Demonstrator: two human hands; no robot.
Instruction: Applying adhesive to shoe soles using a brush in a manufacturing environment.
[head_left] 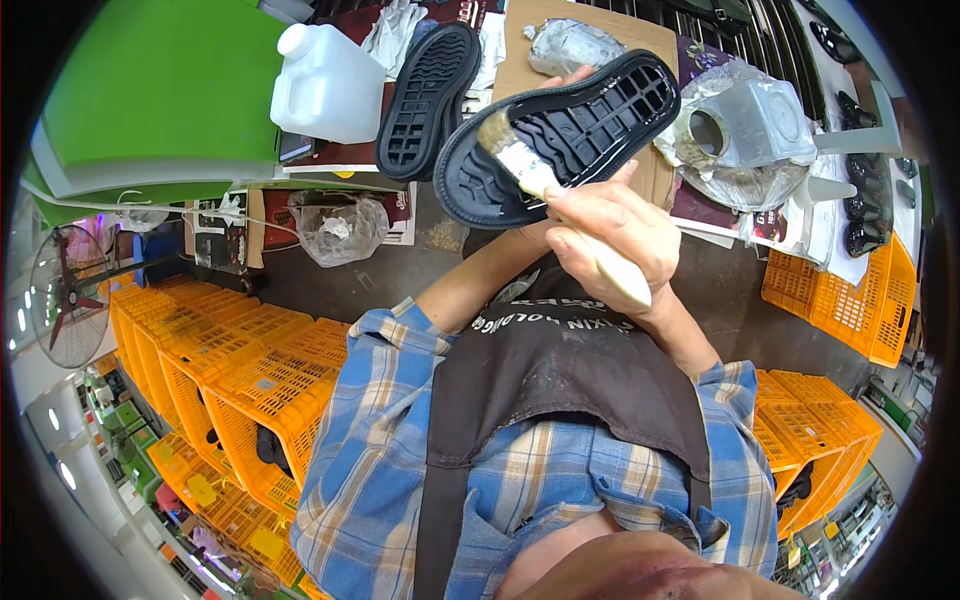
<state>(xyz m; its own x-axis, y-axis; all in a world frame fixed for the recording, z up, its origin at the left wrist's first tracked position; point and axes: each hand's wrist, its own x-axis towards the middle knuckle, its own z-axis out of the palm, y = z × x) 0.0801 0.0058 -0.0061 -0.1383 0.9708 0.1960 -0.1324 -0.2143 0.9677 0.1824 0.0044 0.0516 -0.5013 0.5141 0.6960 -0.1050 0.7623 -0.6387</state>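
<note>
A black shoe sole [590, 122] is held tilted over the bench edge, its ribbed and gridded hollow side facing up. My left hand [573, 76] supports it from beneath; fingertips show at its far edge, and most of the hand is hidden. In my right hand [625, 225] is a flat paintbrush [522, 165] with a pale handle. Its brown bristles touch the inside of the sole near the left end. More black soles [430, 95] lie one on another just to the left.
A white plastic jug [330, 88] stands at the left of the bench. On the right, a cut translucent container [745, 125] lies on a plastic-covered dish. A plastic-wrapped lump [575, 45] rests on cardboard. Orange crates [250, 360] stand behind on both sides; a fan [70, 295] is far left.
</note>
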